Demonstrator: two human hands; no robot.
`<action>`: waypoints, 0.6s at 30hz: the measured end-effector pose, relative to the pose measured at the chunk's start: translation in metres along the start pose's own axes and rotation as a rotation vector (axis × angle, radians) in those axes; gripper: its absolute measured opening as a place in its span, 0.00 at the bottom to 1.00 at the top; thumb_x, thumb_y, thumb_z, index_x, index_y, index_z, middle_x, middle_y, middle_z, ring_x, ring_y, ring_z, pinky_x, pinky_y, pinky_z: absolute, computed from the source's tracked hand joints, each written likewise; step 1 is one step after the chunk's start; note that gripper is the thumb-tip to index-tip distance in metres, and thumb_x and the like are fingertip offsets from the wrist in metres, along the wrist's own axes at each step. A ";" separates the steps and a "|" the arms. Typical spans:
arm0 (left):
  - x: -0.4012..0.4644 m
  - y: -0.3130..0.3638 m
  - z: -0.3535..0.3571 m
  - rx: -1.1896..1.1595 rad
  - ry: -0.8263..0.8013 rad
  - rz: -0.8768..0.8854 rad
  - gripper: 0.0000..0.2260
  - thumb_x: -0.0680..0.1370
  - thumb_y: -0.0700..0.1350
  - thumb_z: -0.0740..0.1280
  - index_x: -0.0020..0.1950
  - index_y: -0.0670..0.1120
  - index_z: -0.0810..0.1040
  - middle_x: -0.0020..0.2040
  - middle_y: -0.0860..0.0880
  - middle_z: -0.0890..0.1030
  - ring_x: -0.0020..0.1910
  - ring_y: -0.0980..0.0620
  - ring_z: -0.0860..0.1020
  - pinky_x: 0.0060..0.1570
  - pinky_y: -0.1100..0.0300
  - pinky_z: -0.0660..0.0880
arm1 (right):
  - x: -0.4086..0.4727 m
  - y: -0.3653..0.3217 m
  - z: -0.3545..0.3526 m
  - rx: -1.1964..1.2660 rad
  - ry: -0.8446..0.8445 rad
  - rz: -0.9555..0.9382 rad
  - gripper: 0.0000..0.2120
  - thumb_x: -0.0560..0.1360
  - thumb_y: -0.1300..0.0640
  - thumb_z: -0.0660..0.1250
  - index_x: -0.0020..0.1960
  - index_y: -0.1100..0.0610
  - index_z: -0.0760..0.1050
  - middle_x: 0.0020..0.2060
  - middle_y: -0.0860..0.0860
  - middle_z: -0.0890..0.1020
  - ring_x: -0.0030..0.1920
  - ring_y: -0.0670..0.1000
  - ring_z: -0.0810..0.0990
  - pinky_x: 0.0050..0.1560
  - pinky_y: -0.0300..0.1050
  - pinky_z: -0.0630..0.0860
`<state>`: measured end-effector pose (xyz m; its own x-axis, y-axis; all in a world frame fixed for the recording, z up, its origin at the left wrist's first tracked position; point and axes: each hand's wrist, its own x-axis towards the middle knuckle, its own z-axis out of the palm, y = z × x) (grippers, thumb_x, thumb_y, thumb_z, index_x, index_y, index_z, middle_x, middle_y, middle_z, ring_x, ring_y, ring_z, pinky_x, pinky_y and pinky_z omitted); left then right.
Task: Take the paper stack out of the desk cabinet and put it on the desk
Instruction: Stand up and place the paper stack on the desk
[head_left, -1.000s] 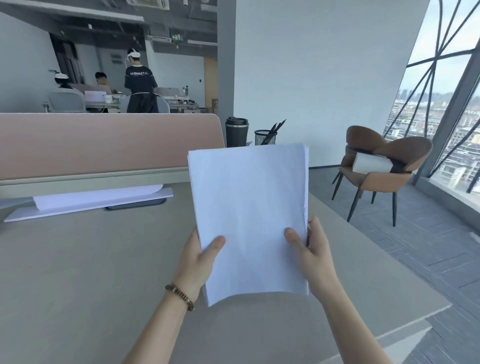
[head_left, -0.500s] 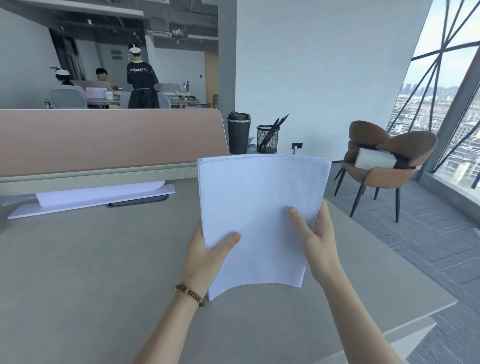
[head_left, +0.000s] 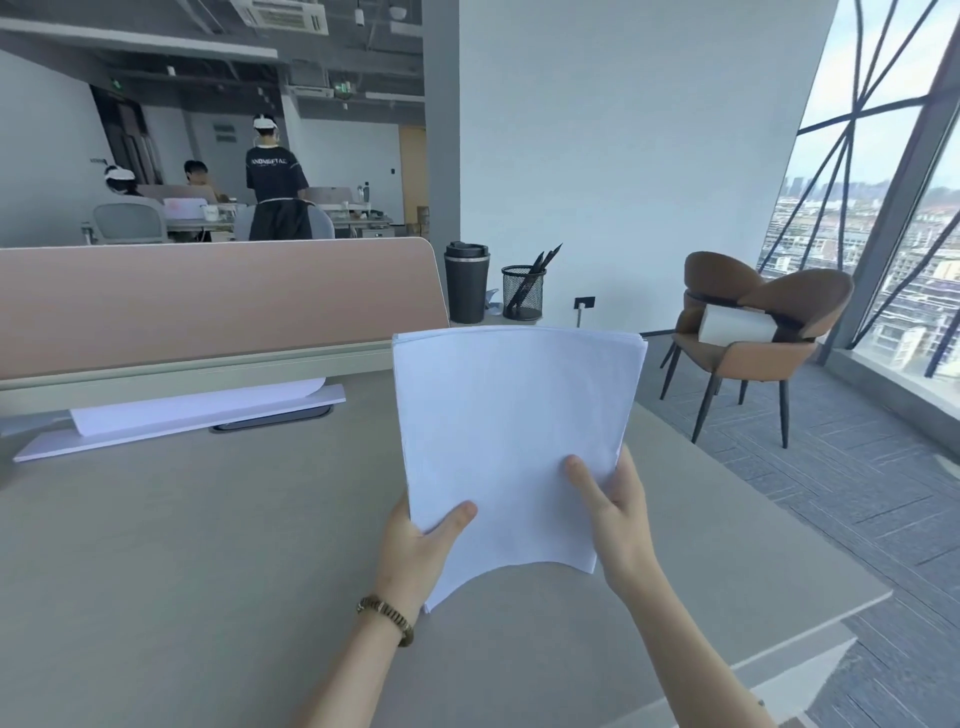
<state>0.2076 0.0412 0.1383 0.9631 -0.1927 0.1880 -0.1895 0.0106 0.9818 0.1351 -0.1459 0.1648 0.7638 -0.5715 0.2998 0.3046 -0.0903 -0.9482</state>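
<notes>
A white paper stack (head_left: 511, 431) hangs above the grey desk (head_left: 182, 545), tilted with its far edge raised and its near edge bowed upward. My left hand (head_left: 421, 545) grips its lower left corner, thumb on top. My right hand (head_left: 615, 512) holds the lower right edge, thumb lying across the top sheet. The stack sits over the right half of the desk. The desk cabinet is out of view.
A pink divider panel (head_left: 218, 296) runs along the desk's far edge, with white sheets (head_left: 182, 415) lying beneath it. A black tumbler (head_left: 466, 283) and a mesh pen cup (head_left: 523, 291) stand at the back. A brown chair (head_left: 753, 322) stands right, beyond the desk's edge.
The paper stack has dropped lower and tipped flatter toward the desk while shifting slightly right. Both hands keep their grip on it.
</notes>
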 end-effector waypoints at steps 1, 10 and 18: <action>-0.002 -0.002 -0.001 0.006 0.001 -0.018 0.11 0.73 0.41 0.76 0.53 0.52 0.83 0.46 0.64 0.86 0.46 0.67 0.83 0.41 0.73 0.77 | -0.002 0.005 0.000 0.000 0.000 0.009 0.10 0.77 0.50 0.69 0.57 0.45 0.77 0.57 0.50 0.84 0.59 0.53 0.83 0.61 0.64 0.78; 0.014 -0.009 0.007 0.123 -0.043 -0.079 0.09 0.74 0.42 0.75 0.48 0.56 0.82 0.42 0.66 0.86 0.42 0.71 0.82 0.43 0.68 0.74 | 0.007 0.036 -0.007 -0.117 -0.030 0.143 0.13 0.78 0.52 0.68 0.62 0.48 0.76 0.57 0.46 0.85 0.58 0.49 0.84 0.59 0.57 0.79; 0.060 -0.019 0.071 0.180 -0.150 -0.266 0.10 0.72 0.41 0.76 0.52 0.48 0.84 0.47 0.53 0.87 0.45 0.56 0.84 0.44 0.61 0.79 | 0.085 0.043 -0.047 -0.526 0.029 0.300 0.12 0.74 0.52 0.72 0.48 0.60 0.75 0.42 0.50 0.81 0.43 0.55 0.80 0.37 0.46 0.75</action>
<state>0.2557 -0.0405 0.1292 0.9469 -0.3077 -0.0930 0.0207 -0.2304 0.9729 0.1865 -0.2367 0.1447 0.7548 -0.6558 0.0152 -0.2496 -0.3086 -0.9179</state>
